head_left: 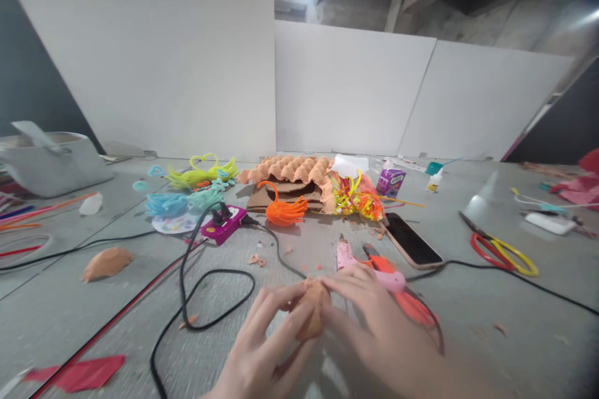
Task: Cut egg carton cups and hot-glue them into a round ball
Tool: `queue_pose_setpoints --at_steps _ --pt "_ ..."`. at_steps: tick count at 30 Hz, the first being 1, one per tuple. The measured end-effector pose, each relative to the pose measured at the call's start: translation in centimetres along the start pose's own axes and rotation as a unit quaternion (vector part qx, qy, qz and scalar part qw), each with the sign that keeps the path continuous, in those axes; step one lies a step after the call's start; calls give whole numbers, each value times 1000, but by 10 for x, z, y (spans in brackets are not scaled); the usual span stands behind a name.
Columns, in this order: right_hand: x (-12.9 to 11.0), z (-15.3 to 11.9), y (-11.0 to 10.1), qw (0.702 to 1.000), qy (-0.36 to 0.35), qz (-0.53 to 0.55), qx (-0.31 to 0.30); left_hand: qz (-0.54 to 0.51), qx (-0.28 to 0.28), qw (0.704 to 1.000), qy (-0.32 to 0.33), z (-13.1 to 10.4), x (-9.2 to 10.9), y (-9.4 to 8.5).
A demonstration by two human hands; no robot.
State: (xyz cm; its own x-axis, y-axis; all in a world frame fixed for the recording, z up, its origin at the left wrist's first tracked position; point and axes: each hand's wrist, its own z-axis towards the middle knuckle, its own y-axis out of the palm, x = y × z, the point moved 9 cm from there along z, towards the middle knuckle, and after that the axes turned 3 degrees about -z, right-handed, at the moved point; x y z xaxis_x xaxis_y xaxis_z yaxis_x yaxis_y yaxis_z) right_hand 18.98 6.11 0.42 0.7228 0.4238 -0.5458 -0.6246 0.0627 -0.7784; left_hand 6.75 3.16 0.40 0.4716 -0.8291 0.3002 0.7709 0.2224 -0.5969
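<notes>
Between my two hands is a small peach-orange piece of egg carton, cup-shaped, low in the middle of the view. The fingers of my left hand close on it from the left. My right hand pinches its right side with thumb and fingertips. A pink glue gun lies just beyond my right hand, next to an orange-handled tool partly hidden by that hand. Torn carton scraps lie ahead of my fingers. Another carton piece rests at the left.
A purple power strip with black cables sits left of centre. Behind are egg cartons, orange pipe cleaners and yellow-green ones. A phone and scissors lie right; a grey basket stands far left.
</notes>
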Motion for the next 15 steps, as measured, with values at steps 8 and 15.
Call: queue_pose_setpoints --at_steps 8,15 --pt "-5 2 1 1000 -11 10 -14 -1 14 1000 0 2 0 -3" --pt "-15 -3 -17 989 -92 -42 111 -16 44 999 -28 2 -6 -6"
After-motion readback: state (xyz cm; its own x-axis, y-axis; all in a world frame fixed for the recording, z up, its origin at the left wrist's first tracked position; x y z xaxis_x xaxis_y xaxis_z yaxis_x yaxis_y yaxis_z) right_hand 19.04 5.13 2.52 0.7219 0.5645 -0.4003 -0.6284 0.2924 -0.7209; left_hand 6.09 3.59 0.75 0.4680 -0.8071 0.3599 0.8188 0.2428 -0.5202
